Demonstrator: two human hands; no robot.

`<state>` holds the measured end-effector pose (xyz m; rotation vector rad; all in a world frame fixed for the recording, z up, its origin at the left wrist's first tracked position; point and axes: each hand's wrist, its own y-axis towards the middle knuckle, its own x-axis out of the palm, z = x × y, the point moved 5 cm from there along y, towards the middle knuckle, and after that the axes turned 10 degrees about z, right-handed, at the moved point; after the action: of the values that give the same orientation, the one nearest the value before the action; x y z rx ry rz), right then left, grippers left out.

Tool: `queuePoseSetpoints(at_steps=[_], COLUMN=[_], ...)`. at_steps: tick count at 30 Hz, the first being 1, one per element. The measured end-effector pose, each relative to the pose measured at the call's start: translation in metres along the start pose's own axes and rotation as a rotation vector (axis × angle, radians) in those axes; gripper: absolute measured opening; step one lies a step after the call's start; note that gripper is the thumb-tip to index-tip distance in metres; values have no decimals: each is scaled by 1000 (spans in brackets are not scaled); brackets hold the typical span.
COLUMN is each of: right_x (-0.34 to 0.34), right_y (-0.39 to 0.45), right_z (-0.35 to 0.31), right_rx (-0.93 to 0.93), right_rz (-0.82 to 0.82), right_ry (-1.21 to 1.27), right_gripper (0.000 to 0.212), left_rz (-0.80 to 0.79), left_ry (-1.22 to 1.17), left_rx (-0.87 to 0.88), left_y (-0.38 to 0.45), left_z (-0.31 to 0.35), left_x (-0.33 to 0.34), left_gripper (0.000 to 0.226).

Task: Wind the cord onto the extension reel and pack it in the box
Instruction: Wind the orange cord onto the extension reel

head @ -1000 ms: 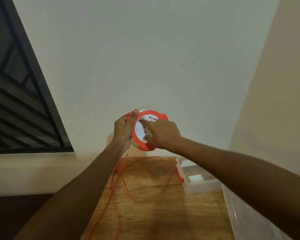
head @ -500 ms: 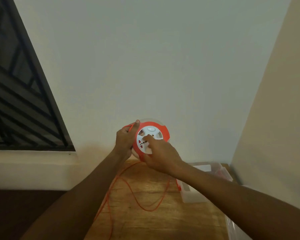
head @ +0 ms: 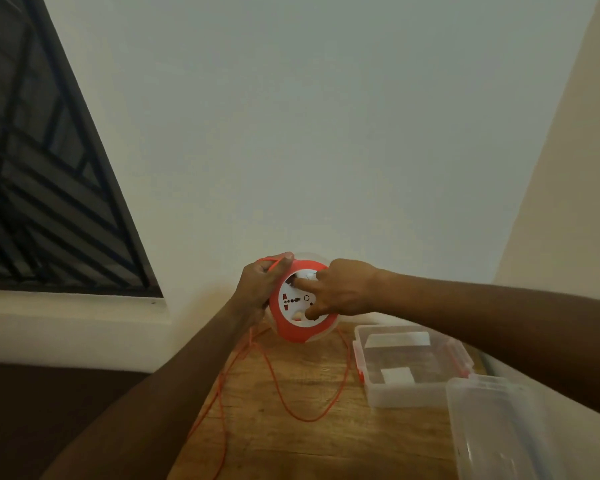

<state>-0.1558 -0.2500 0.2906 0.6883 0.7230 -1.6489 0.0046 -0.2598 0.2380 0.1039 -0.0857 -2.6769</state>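
Note:
An orange extension reel (head: 293,329) with a white socket face is held up in front of the wall, above the wooden table (head: 302,445). My left hand (head: 257,285) grips its left rim, with orange cord running over the fingers. My right hand (head: 340,292) lies on the white face, forefinger and thumb hooked into its openings. Loose orange cord (head: 284,403) hangs from the reel and loops on the table. A clear open box (head: 371,393) with red clips stands to the right of the cord.
A clear plastic lid (head: 499,431) lies at the front right, just in front of the box. Two white pads lie inside the box. A dark barred window (head: 42,188) fills the left, with a white ledge under it. Walls close in behind and on the right.
My right hand has turned round on the reel's white face, from below it to its right side. The view has tipped down, and more of the table, box and lid shows.

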Motion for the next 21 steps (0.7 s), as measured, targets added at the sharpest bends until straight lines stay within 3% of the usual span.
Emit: queuePoseSetpoints(at_steps=[4,15,19,21], right_x=[0,0,-7,-7], right_y=[5,26,30,33], right_z=[0,-11,-11,-7], right_rx=[-90,-176,-228,-220], right_rz=[19,-80,4,48], right_ry=[-51,-237,-320,-322], right_gripper=[77,73,62,64], left_rz=[-60,-77,-111,-137], left_ry=[-14,-10,-109,-85], left_rx=[9,-56,-165,-144], left_y=[3,12,14,17], left_z=[5,-7,-8,-2], left_x=[1,3,-3,-7], left_gripper=[31,40,48,41])
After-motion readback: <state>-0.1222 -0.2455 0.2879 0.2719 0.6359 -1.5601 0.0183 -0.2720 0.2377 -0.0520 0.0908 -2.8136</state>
